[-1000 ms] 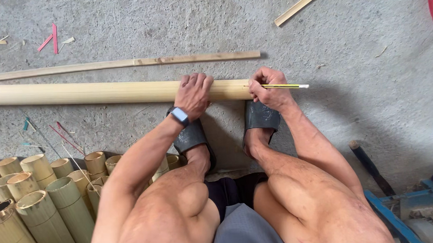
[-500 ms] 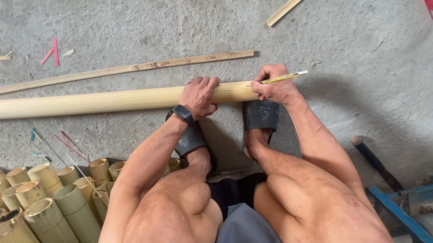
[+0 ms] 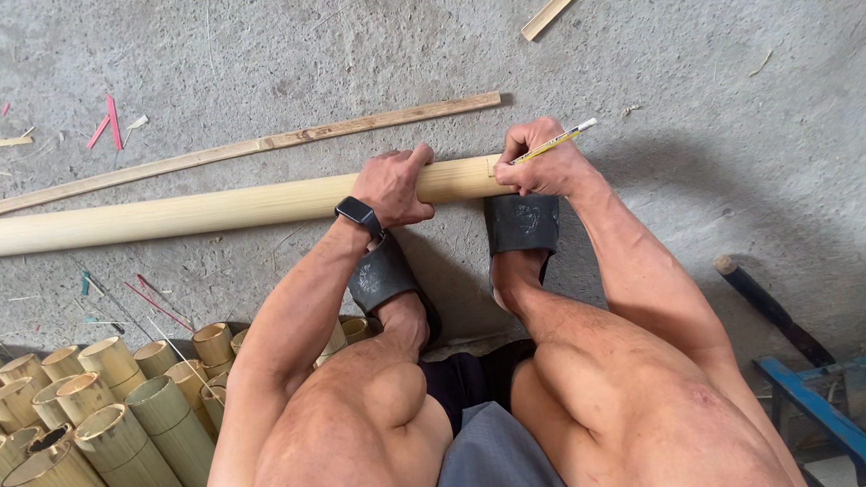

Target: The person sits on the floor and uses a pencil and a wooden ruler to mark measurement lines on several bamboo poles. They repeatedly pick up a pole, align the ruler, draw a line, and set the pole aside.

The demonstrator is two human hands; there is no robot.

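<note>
The left hand (image 3: 397, 188) lies over the bamboo pole (image 3: 181, 211) with its grip closed around the top, pressing the pole down onto the concrete floor (image 3: 360, 37). Just to the right of it, the right hand (image 3: 540, 162) has its grip pinched shut on a yellow pencil (image 3: 553, 142), the tip set against the pole close to its cut end and the back of the pencil slanting up and away. Both feet in black sandals (image 3: 522, 223) sit just below the two hands, toes near the pole.

Beyond the hands, a thin wooden strip (image 3: 247, 150) lies near the pole and almost parallel to it. Down and to the left of the left hand stands a bundle of short bamboo pieces (image 3: 83, 415).

The pole is round and lies free on the floor, so if the left grip slackened it could roll and the pencil line would likely wander. Pressing hard on the curved, smooth skin could also let the tip skid off the end.
</note>
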